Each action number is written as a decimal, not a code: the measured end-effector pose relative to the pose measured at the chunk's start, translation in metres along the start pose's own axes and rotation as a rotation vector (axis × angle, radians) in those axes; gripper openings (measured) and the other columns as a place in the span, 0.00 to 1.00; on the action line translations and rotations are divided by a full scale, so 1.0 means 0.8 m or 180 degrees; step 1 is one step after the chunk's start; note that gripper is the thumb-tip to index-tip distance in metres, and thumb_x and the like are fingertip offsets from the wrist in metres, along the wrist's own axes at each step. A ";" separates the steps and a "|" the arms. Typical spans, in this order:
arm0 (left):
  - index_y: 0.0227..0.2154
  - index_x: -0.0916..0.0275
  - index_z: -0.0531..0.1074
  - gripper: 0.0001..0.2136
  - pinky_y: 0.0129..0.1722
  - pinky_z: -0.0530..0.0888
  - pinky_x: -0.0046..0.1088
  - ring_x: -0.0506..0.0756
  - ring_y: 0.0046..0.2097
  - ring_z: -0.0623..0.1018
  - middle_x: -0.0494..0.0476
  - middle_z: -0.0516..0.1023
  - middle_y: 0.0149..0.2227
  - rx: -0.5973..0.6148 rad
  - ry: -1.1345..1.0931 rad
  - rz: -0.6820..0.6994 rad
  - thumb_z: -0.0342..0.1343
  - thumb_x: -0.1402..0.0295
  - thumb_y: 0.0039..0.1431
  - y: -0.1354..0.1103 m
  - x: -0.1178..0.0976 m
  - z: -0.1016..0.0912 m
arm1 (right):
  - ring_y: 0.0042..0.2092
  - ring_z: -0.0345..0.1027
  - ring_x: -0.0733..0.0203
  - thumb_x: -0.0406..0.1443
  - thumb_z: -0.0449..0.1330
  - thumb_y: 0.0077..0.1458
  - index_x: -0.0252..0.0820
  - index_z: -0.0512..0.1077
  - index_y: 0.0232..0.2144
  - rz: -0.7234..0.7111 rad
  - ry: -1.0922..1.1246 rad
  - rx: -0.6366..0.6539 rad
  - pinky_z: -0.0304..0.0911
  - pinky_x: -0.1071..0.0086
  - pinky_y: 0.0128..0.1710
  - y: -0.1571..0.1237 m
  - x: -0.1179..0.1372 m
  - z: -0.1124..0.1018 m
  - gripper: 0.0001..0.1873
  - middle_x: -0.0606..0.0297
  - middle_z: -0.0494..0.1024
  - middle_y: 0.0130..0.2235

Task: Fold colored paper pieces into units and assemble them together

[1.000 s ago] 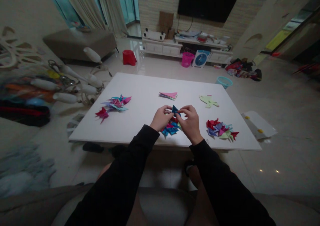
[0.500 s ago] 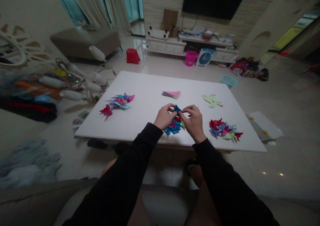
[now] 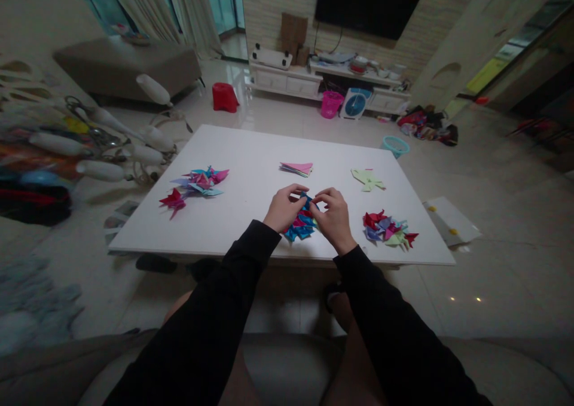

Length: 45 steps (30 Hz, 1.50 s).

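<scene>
Between my fingers is a small dark blue folded paper piece (image 3: pixel 305 200), its exact shape partly covered. My left hand (image 3: pixel 284 207) pinches it from the left, and my right hand (image 3: pixel 332 217) grips its right side with the fingertips. Just below both hands lies a pile of blue, red and pink folded papers (image 3: pixel 299 232) on the white table (image 3: pixel 251 149), partly hidden by my hands. Farther back, a stack of folded paper strips (image 3: pixel 298 168) with a pink one on top rests near the table's middle.
Colourful origami cranes (image 3: pixel 201 182) are heaped at the left. Another heap of folded papers (image 3: pixel 389 229) lies at the right front, with pale green folded papers (image 3: pixel 368 179) behind it. A lamp with several white shades (image 3: pixel 155 89) stands beyond the table's left edge.
The whole view has shifted, so the table and hands appear farther left. Both hands still pinch the blue paper; it now sits slightly lower, closer to the pile.
</scene>
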<state>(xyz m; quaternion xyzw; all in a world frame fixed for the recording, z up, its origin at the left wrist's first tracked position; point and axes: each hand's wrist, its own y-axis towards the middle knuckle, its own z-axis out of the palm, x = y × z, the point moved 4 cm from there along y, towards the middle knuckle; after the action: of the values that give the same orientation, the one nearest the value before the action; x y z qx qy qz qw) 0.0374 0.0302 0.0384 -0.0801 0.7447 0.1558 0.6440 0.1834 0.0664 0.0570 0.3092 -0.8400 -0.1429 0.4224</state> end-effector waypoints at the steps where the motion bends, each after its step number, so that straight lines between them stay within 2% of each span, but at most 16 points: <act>1: 0.39 0.64 0.79 0.09 0.34 0.76 0.25 0.51 0.34 0.79 0.58 0.81 0.39 0.0005 0.0020 0.0011 0.59 0.74 0.54 0.001 0.000 0.000 | 0.44 0.68 0.54 0.31 0.64 0.54 0.44 0.76 0.28 0.0003 0.0015 0.0014 0.66 0.62 0.37 0.000 0.000 0.000 0.04 0.61 0.75 0.37; 4: 0.36 0.64 0.78 0.07 0.34 0.75 0.25 0.51 0.34 0.79 0.56 0.80 0.35 -0.0048 -0.0030 0.0001 0.59 0.74 0.54 0.003 0.002 -0.002 | 0.44 0.68 0.53 0.32 0.65 0.55 0.44 0.77 0.29 0.0017 0.0077 0.0050 0.66 0.62 0.37 0.000 0.000 0.000 0.03 0.61 0.75 0.37; 15: 0.34 0.65 0.77 0.06 0.33 0.76 0.26 0.51 0.34 0.77 0.55 0.78 0.34 -0.0215 -0.0598 -0.0287 0.61 0.71 0.52 0.004 0.002 -0.008 | 0.44 0.69 0.54 0.34 0.66 0.55 0.45 0.78 0.33 0.0040 0.0154 0.0084 0.67 0.62 0.39 0.001 -0.001 -0.001 0.02 0.62 0.75 0.38; 25: 0.35 0.65 0.77 0.05 0.32 0.74 0.25 0.49 0.31 0.77 0.54 0.77 0.33 0.0017 -0.0406 -0.0218 0.61 0.73 0.54 0.003 0.003 -0.003 | 0.43 0.70 0.55 0.32 0.66 0.55 0.45 0.79 0.30 -0.0052 0.0220 0.0003 0.67 0.62 0.37 0.000 -0.001 0.001 0.02 0.62 0.75 0.37; 28: 0.38 0.64 0.75 0.08 0.35 0.76 0.27 0.51 0.34 0.78 0.56 0.78 0.37 0.0048 -0.0167 -0.0070 0.60 0.75 0.55 0.002 -0.002 -0.005 | 0.43 0.69 0.54 0.31 0.66 0.55 0.45 0.78 0.30 -0.0051 0.0182 -0.0011 0.67 0.62 0.37 0.000 -0.002 0.000 0.03 0.62 0.75 0.37; 31: 0.44 0.61 0.74 0.15 0.40 0.78 0.30 0.54 0.44 0.79 0.58 0.77 0.46 0.0051 0.0335 0.0479 0.58 0.79 0.54 -0.002 -0.014 -0.008 | 0.43 0.69 0.53 0.31 0.66 0.55 0.45 0.78 0.29 -0.0089 0.0066 0.0021 0.67 0.61 0.38 -0.001 -0.001 0.000 0.04 0.61 0.75 0.37; 34: 0.40 0.60 0.75 0.12 0.50 0.77 0.39 0.58 0.54 0.75 0.60 0.73 0.51 0.0117 0.1147 0.1163 0.58 0.80 0.54 -0.008 -0.026 -0.008 | 0.44 0.68 0.52 0.31 0.66 0.56 0.45 0.78 0.29 -0.0185 -0.0063 0.0043 0.67 0.59 0.40 -0.001 0.000 0.000 0.04 0.60 0.75 0.37; 36: 0.35 0.61 0.76 0.08 0.58 0.73 0.45 0.60 0.56 0.73 0.61 0.72 0.51 0.0128 0.1629 0.1434 0.60 0.79 0.54 -0.011 -0.027 -0.008 | 0.44 0.68 0.52 0.32 0.66 0.56 0.45 0.78 0.29 -0.0241 -0.0144 0.0043 0.67 0.58 0.42 -0.002 0.001 0.000 0.04 0.60 0.75 0.38; 40: 0.34 0.61 0.77 0.06 0.59 0.72 0.46 0.61 0.56 0.72 0.62 0.72 0.51 0.0138 0.2077 0.1573 0.61 0.77 0.55 -0.014 -0.023 -0.007 | 0.44 0.68 0.52 0.33 0.65 0.57 0.45 0.79 0.29 -0.0334 -0.0297 0.0068 0.66 0.58 0.44 -0.003 0.003 0.000 0.05 0.59 0.75 0.38; 45: 0.31 0.62 0.77 0.04 0.57 0.74 0.45 0.62 0.55 0.72 0.62 0.73 0.50 0.0098 0.2341 0.1465 0.60 0.77 0.57 -0.013 -0.021 -0.007 | 0.45 0.67 0.52 0.33 0.64 0.59 0.44 0.79 0.29 -0.0433 -0.0400 0.0099 0.66 0.58 0.44 -0.004 0.005 0.002 0.06 0.59 0.75 0.38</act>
<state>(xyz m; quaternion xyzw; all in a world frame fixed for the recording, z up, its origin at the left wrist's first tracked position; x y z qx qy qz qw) 0.0384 0.0171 0.0539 0.0475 0.9253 0.2452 0.2853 0.1818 0.0614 0.0566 0.3625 -0.8440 -0.1773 0.3534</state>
